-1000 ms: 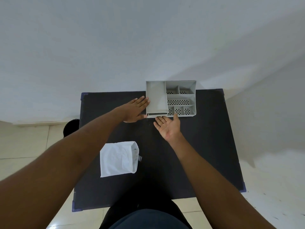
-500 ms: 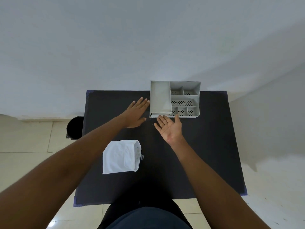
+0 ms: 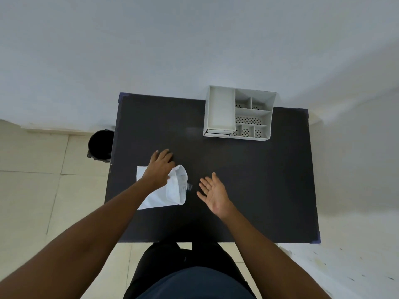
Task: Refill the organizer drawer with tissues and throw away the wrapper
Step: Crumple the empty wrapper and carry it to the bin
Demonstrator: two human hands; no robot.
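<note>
A white wrapped tissue pack [image 3: 170, 195] lies on the left half of the black table [image 3: 259, 180]. My left hand [image 3: 159, 167] rests flat on the pack's far left part, its fingers stretched past it onto the table. My right hand [image 3: 213, 193] hovers palm up with fingers apart, just right of the pack and not touching it. The grey organizer [image 3: 269, 117] stands at the table's far edge, right of centre. Its long left compartment, the drawer [image 3: 221, 108], looks empty.
A black waste bin [image 3: 100, 144] stands on the tiled floor beside the table's far left corner. A white wall runs behind the table. My legs are at the near edge.
Both hands have pulled back from the organizer toward me. The left hand now lies on the tissue pack and the right hand is beside it. The view has shifted left.
</note>
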